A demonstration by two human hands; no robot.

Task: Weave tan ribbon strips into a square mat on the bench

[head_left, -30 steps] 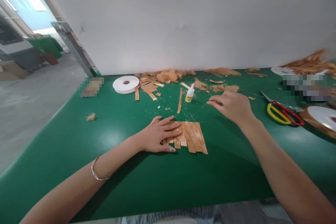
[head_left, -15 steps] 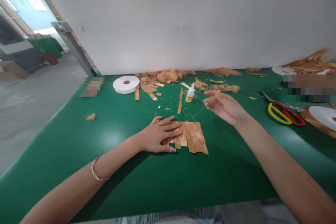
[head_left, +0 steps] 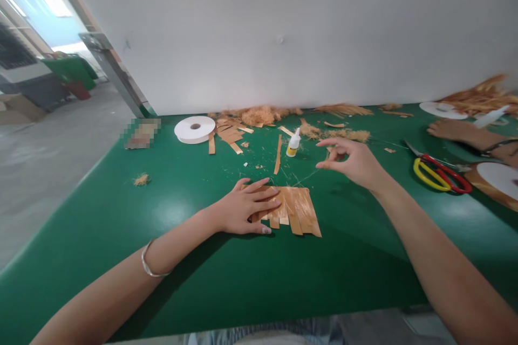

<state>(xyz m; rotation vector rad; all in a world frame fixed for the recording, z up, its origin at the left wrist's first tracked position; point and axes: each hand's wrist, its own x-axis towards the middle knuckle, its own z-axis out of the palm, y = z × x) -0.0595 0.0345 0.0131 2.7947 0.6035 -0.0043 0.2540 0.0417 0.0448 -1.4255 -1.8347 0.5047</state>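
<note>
My left hand (head_left: 245, 207) lies flat with its fingers spread on a sheet of overlapping tan strips (head_left: 301, 210), covering the sheet's left part. Fine pale fibres cross the strips. To the right, my right hand (head_left: 343, 160) hangs above the table, its thumb and index finger curved towards each other with a gap between the tips. Thin threads run near these fingertips; whether any is held is too fine to tell. A small white glue bottle with a yellow label (head_left: 293, 143) stands upright left of my right hand. One loose tan strip (head_left: 277, 154) lies beside the bottle.
Red and yellow scissors (head_left: 439, 173) lie at the right, near a roll of brown ribbon (head_left: 496, 180). Another person's hand (head_left: 453, 132) rests behind them. A white roll (head_left: 195, 130), cut strips (head_left: 230, 133) and a fibre heap (head_left: 261, 115) line the green table's (head_left: 162, 302) back.
My right hand has shifted slightly right and its fingers have changed pose. At the far right, the other person's hand now shows where a blurred patch was. My left hand stays put.
</note>
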